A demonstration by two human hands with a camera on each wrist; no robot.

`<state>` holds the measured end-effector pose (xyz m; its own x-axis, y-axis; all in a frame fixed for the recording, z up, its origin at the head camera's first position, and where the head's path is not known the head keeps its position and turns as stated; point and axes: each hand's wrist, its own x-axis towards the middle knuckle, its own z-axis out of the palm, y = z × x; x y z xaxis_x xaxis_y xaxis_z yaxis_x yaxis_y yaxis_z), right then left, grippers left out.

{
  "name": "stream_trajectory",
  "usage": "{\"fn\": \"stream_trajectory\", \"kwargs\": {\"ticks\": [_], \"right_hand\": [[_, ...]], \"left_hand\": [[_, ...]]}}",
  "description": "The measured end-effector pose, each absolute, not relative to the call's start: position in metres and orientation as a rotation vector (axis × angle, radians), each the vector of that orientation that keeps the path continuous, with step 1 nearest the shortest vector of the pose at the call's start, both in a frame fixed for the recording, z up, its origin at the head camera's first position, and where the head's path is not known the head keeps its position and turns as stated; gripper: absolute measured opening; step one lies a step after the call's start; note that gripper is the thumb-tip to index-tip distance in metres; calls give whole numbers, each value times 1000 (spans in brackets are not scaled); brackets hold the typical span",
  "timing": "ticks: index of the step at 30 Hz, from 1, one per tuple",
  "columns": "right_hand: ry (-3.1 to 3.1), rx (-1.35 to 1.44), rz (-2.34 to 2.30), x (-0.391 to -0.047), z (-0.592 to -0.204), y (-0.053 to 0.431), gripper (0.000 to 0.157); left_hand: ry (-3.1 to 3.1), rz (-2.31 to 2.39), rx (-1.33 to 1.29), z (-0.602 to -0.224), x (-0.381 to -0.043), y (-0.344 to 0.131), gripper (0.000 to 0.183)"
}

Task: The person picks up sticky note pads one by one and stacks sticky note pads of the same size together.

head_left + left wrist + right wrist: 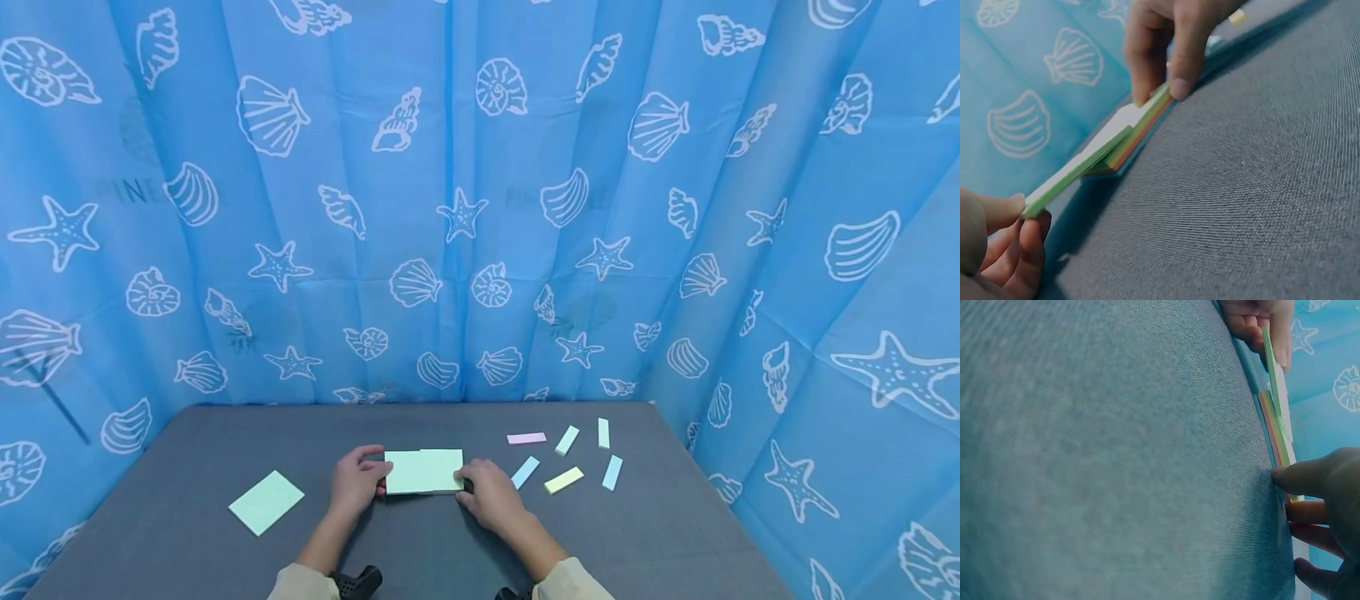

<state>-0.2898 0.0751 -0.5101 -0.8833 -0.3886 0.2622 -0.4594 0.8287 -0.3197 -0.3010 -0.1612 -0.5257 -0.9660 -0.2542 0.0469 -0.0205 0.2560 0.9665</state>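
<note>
My left hand pinches the left end of a pale green sticky note pad between thumb and fingers. That pad slants up to the left, its other end overlapping a stack of sticky note pads. Green, yellow, orange and blue layers show along the stack's edge. At the stack's right end, my right hand grips it with thumb and fingers, close over the grey tabletop. Seen from the head view, pad and stack form one long pale green rectangle between the hands.
Another pale green pad lies on the grey table at the left. Several narrow sticky note strips lie at the right, among them a pink one and a yellow one. A blue shell-patterned curtain hangs behind.
</note>
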Motion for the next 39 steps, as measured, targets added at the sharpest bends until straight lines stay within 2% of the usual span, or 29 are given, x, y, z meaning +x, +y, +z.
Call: {"fn": "stream_trajectory", "kwargs": {"ticks": [4, 16, 28, 35, 39], "right_hand": [[-2834, 658, 573, -290, -510, 75, 25], [-2783, 658, 597, -289, -513, 79, 26], [-2868, 650, 555, -292, -511, 72, 33], [-2886, 642, 518, -293, -509, 71, 45], [-2857, 644, 485, -294, -510, 71, 46]], "left_hand": [[-2396, -1621, 180, -523, -300, -156, 35], [-2520, -1594, 20, -524, -291, -143, 49], [-2733, -1196, -50, -520, -284, -131, 66], [-2770, -952, -117, -520, -282, -119, 63], [-2768, -898, -147, -518, -282, -114, 58]]}}
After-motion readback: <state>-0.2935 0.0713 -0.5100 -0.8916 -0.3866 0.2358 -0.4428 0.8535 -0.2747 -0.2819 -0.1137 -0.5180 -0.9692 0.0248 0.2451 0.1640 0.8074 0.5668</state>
